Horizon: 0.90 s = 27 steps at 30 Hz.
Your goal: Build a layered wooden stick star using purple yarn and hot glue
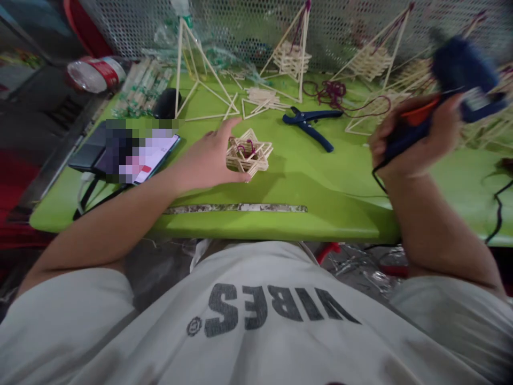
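My left hand (pixel 204 160) curves around the left side of a star-shaped stack of thin wooden sticks (pixel 260 155) with purple string in its middle. Thumb and fingers are spread apart; the thumb lies at the near edge of the star, and I cannot tell how firmly it touches. On the right, my right hand (pixel 420 139) is closed round the handle of a blue glue gun (pixel 465 69) with an orange trigger, lifted above the table and somewhat blurred. Blue-handled cutting pliers (pixel 310 124) lie between the hands, beyond the star.
The green table (pixel 340 214) carries a stick pyramid frame (pixel 179 69), bundled sticks (pixel 140 85), a phone (pixel 160 155) and purple string (pixel 331 93). Finished-looking pyramids with stacked sticks (pixel 292 59) stand behind. A plastic bottle (pixel 96 74) lies at left. A black cord (pixel 499 208) hangs at right.
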Available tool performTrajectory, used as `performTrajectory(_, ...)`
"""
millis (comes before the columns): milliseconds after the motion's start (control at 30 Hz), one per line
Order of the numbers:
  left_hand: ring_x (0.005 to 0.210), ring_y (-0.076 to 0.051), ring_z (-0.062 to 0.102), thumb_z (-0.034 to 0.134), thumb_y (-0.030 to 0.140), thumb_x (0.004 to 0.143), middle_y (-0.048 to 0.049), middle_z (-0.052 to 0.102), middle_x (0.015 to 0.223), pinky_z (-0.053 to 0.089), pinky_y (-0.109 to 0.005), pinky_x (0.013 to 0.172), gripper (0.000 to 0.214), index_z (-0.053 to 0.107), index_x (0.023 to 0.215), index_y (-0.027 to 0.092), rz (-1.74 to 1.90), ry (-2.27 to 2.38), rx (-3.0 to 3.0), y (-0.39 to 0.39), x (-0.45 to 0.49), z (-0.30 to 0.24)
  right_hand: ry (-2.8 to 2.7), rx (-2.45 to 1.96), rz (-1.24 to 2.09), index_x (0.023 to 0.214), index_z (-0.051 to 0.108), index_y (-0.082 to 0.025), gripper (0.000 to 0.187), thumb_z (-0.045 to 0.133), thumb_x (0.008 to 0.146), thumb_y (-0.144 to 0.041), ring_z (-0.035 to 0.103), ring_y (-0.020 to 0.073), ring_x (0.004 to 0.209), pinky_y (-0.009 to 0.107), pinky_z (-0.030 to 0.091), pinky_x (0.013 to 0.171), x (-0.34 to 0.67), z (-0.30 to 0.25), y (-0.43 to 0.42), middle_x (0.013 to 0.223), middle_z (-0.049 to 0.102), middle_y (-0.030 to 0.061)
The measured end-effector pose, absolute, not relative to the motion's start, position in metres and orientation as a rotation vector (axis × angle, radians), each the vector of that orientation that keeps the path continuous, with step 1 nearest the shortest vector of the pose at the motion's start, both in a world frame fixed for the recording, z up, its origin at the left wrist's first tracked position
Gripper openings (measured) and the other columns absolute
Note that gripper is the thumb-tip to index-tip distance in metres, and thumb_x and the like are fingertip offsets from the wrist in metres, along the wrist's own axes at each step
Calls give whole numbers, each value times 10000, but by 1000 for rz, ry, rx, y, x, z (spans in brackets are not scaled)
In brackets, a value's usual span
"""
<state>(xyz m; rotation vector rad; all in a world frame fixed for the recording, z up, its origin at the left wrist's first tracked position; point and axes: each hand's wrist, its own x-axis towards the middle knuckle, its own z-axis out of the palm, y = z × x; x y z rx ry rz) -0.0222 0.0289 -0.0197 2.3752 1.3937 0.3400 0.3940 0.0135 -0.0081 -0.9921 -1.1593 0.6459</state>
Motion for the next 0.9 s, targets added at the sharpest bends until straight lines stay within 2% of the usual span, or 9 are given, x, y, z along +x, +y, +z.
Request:
performTrajectory(67,1596,-512,590,985,716,750,-238,560,1760,545,-708,1262,1446,148,1853,302,344,1429,2357,33,-24,-20,-1146,-936,779,862,789,-289,505,709,866,-788,463,142,407,366,167,378,369,-17,5,640,637,-5)
performTrajectory(133,1641,-519,549,995,747,728,-258,526,1785,501,-707,1318,1482,152,1853,279,360,1428,2335,37,-26,-20,-1186,-953,915,854,796,-272,563,692,871,-824,469,143,369,347,202,354,350,-19,-3,608,651,-6)
performTrajectory(267,1755,-547,369,967,858,689,-258,348,1892,376,-737,1412,1513,192,1847,266,401,1383,2349,41,-31,-18,-1244,-936,1125,866,783,-244,661,683,837,-897,483,147,347,325,245,331,327,-9,-12,601,675,6)
performTrajectory(333,1750,-549,368,962,880,672,-252,346,1884,374,-741,1411,1494,241,1829,270,479,1391,2350,40,-32,-16,-1257,-916,1144,846,758,-242,653,697,838,-892,503,149,370,324,273,355,319,-5,-14,622,683,14)
performTrajectory(433,1614,-485,557,914,842,776,-220,526,1736,489,-685,1339,1190,461,1707,257,703,1428,2358,35,-30,-13,-1268,-848,1122,883,763,-250,536,753,848,-784,543,167,438,347,351,431,307,-7,-13,661,687,15)
performTrajectory(533,1268,-331,756,794,701,965,-141,725,1432,632,-552,1152,660,675,1433,251,979,1407,2382,25,-25,-9,-1248,-814,1044,991,805,-279,356,819,877,-615,562,168,522,359,407,521,297,-18,-11,680,642,-20)
performTrajectory(600,1066,-259,781,751,618,1016,-80,789,1255,668,-493,1039,455,713,1315,276,1084,1365,2360,17,-22,-7,-1241,-817,984,1001,823,-298,261,848,902,-538,545,155,561,353,422,573,292,-25,-10,681,607,-35)
performTrajectory(733,971,-237,795,746,567,1021,-10,842,1057,694,-474,986,269,767,1140,326,1146,1343,2309,7,-20,-2,-1273,-813,1007,1015,840,-311,244,839,931,-541,540,174,609,363,444,632,291,-33,-8,670,610,-27)
performTrajectory(900,925,-231,783,689,483,1027,-29,848,995,691,-445,945,221,792,1011,288,1162,1370,2298,18,-21,-2,-1206,-760,1177,986,833,-253,299,828,887,-536,550,170,571,334,441,563,307,-32,-1,638,586,-20)
